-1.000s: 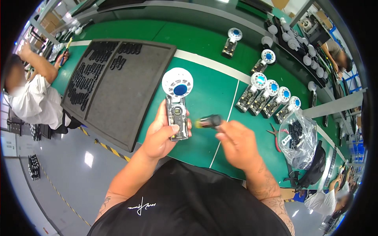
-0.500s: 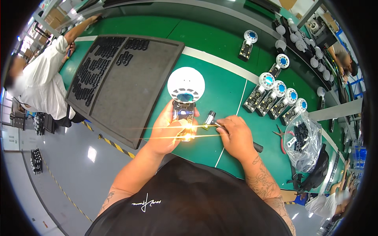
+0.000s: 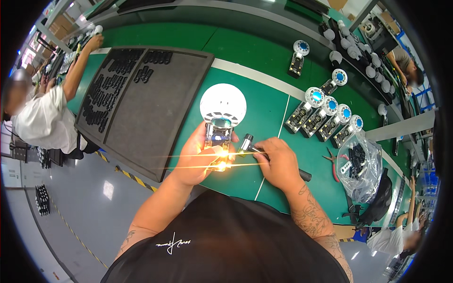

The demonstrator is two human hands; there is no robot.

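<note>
Green bench (image 3: 257, 106), dark tray (image 3: 146, 108) on its left; lit fan (image 3: 223, 101), round white head up top, right of the tray, gripped by left hand (image 3: 189, 162); right hand (image 3: 282, 164) wrapped round handle of hammer (image 3: 247, 141) beside it

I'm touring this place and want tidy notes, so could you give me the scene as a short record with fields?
Left hand: holds a white-headed handheld device, amber lights glowing on its body
Right hand: holds a small mallet by its black handle
Surface: green workbench
Left side: dark grey tray with small black parts
Right side: six similar devices, red-handled pliers, clear plastic bag of parts
Nearby: co-worker in a white top, far left
</note>
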